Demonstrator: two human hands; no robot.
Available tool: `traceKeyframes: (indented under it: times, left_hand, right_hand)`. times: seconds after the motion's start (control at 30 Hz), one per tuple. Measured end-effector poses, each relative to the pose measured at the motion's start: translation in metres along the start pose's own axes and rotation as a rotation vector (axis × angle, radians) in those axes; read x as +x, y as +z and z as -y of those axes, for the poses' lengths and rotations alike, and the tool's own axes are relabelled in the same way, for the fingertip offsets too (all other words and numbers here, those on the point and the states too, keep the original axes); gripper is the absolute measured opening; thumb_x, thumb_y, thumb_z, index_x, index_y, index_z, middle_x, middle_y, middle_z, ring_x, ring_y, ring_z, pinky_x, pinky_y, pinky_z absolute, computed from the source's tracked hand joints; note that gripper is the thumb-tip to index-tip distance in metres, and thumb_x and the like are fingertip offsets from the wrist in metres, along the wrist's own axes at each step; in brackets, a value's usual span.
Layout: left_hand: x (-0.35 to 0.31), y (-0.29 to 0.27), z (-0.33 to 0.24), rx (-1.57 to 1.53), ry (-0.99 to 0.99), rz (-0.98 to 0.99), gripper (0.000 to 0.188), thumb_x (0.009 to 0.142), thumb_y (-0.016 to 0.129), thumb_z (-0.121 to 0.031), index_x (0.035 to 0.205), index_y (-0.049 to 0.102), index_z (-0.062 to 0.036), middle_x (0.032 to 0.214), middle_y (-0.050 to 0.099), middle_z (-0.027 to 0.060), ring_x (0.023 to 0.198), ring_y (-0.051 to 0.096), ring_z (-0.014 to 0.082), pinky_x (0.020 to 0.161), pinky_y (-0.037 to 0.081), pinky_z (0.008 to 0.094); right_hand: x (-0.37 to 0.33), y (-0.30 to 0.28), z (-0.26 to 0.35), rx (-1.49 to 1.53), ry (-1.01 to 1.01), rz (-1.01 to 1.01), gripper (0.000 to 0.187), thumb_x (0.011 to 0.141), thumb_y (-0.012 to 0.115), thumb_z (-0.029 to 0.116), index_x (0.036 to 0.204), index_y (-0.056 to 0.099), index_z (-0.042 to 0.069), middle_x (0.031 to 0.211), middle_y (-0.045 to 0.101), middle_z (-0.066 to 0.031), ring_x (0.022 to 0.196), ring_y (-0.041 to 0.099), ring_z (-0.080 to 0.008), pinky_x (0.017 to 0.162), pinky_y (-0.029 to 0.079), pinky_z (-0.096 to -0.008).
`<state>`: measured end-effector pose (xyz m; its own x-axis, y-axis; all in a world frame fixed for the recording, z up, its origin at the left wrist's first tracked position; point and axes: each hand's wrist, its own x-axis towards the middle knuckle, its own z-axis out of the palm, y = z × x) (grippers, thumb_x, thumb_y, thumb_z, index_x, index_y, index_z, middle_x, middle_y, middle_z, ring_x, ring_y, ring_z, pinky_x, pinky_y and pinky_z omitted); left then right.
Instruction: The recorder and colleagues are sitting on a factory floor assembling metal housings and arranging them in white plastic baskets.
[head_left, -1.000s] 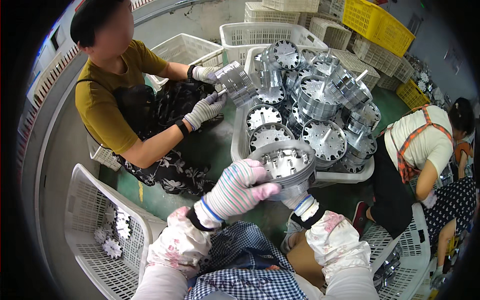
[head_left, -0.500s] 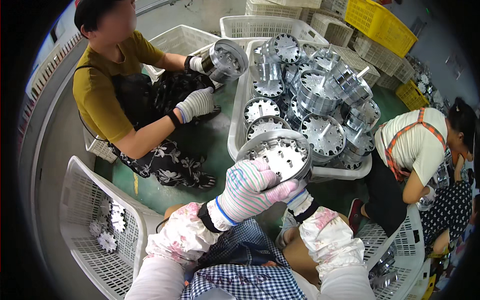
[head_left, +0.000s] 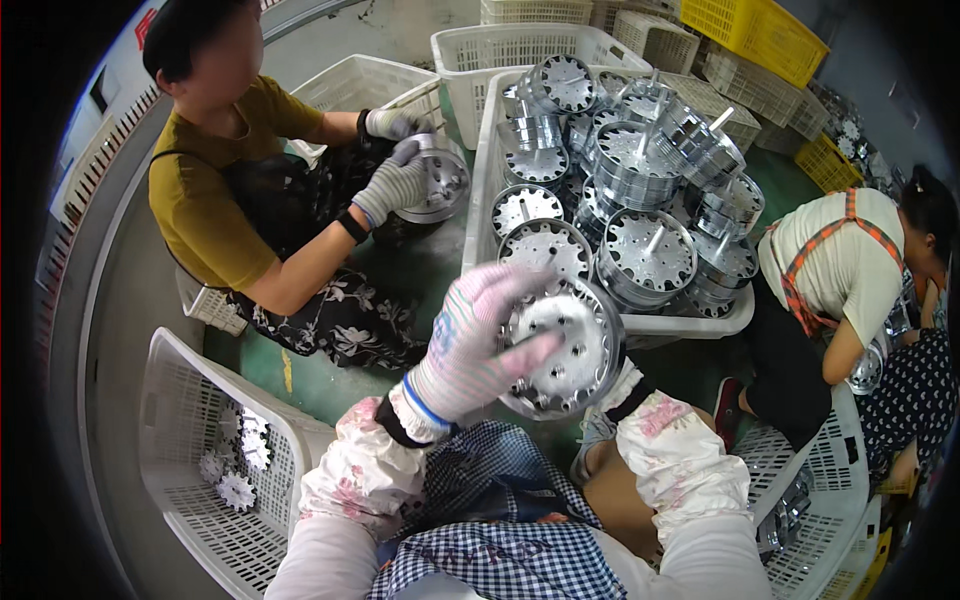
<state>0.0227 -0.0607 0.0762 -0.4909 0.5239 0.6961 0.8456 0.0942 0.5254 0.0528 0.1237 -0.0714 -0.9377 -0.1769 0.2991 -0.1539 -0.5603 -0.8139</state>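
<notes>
A round silver metal drum (head_left: 575, 372) with small holes in its face is held up in front of my lap, the face tilted toward me. My right hand (head_left: 622, 385) supports it from behind; the drum hides most of those fingers. My left hand (head_left: 465, 345), in a striped pink and white glove, is at the drum's left side. Its thumb and fingers are apart and blurred, in front of the face and upper rim; whether they touch is hard to tell. Just beyond stands a white crate (head_left: 690, 326) heaped with similar metal drums (head_left: 645, 250).
At left, a white basket (head_left: 305, 455) contains several small toothed metal pieces (head_left: 237, 490). Another basket (head_left: 835, 470) with metal parts stands at right. A co-worker (head_left: 210, 200) at left handles a drum (head_left: 440, 185); another person (head_left: 835, 260) bends over at right. Yellow crates (head_left: 755, 35) are stacked behind.
The drum has come down toward me, its face seen more squarely. My left hand has moved left, its fingers spreading off the face. The left co-worker's drum is lower, both hands on it.
</notes>
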Motion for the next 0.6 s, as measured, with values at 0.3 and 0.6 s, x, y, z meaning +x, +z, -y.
traceKeyframes:
  times: [0.3, 0.6]
  left_hand:
    - [-0.036, 0.014, 0.012, -0.046, -0.366, 0.538, 0.056, 0.066, 0.071, 0.009, 0.120, 0.060, -0.0029, 0.108, 0.065, 0.0175, 0.107, 0.063, 0.0355, 0.091, 0.052, 0.0398]
    - [-0.049, 0.027, 0.008, 0.105, -0.375, 0.489, 0.060, 0.067, 0.071, 0.006, 0.125, 0.061, -0.0058, 0.108, 0.068, 0.0155, 0.097, 0.068, 0.0331, 0.082, 0.056, 0.0369]
  right_hand:
    - [-0.036, 0.004, -0.001, -0.163, 0.485, 0.022, 0.022, 0.093, 0.058, 0.018, 0.108, 0.067, 0.004, 0.103, 0.071, -0.0082, 0.093, 0.069, -0.0191, 0.082, 0.057, -0.0340]
    - [-0.051, -0.069, -0.077, -0.055, 0.634, -0.027, 0.025, 0.092, 0.060, 0.015, 0.115, 0.065, 0.005, 0.113, 0.069, -0.0122, 0.101, 0.067, -0.0221, 0.089, 0.056, -0.0416]
